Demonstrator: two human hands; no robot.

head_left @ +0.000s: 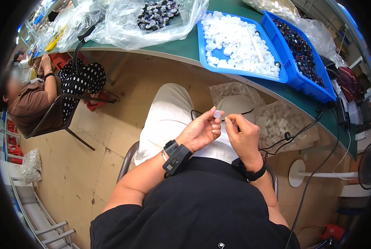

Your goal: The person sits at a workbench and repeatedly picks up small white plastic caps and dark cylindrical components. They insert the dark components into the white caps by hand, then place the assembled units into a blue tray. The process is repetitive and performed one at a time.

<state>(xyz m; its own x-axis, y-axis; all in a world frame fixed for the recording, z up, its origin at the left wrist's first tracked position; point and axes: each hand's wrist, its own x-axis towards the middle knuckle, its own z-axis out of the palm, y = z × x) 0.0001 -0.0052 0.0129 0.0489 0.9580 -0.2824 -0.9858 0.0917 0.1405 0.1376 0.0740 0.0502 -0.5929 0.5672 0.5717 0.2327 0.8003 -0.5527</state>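
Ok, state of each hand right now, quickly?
Left hand: closed, pinching a small whitish round piece.
Right hand: closed in a pinch close by; too small to tell whether it holds anything.

One wide fisheye view looks steeply down from head height, tipped forward. The shirt point(189, 203) fills the near bottom, left hand point(198, 132) and right hand point(244, 136) sit close around the centre, and the table point(187, 50) curves across the top, farther off.
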